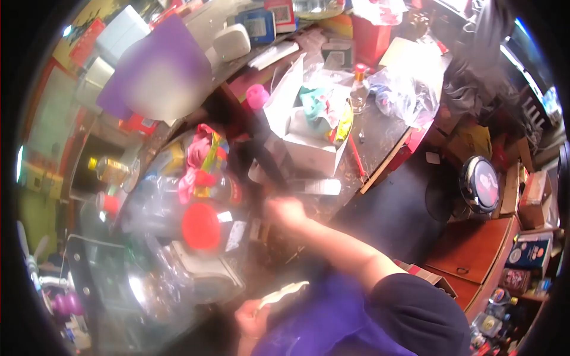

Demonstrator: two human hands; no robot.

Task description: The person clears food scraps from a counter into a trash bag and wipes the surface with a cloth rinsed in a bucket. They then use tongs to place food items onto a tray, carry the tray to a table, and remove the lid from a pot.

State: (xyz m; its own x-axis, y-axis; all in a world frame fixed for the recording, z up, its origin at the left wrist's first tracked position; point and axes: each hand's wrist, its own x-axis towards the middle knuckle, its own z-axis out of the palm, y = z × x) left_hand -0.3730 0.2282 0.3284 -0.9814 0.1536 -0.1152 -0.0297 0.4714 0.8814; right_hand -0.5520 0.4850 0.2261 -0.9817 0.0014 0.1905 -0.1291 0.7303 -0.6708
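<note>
Low in the view, my left hand (252,318) is closed on a pale, flat thing with a wavy edge (285,292); its kind I cannot make out. My right hand (286,213) reaches over the cluttered dark table and is blurred, its fingers smeared. Whether anything is in it does not show. Just beyond it lies a whitish, clear-looking piece (320,187). A large jar with a red lid (200,226) stands to the left of my right hand. Past that piece sits an open white box (312,153) with a teal cloth (314,102) in it.
A small bottle with a red cap (359,89) and a clear plastic bag (407,98) stand behind the box. A red stick (357,155) lies near the table edge. Clear plastic containers (148,285) crowd the left. A wooden cabinet (469,249) is at right.
</note>
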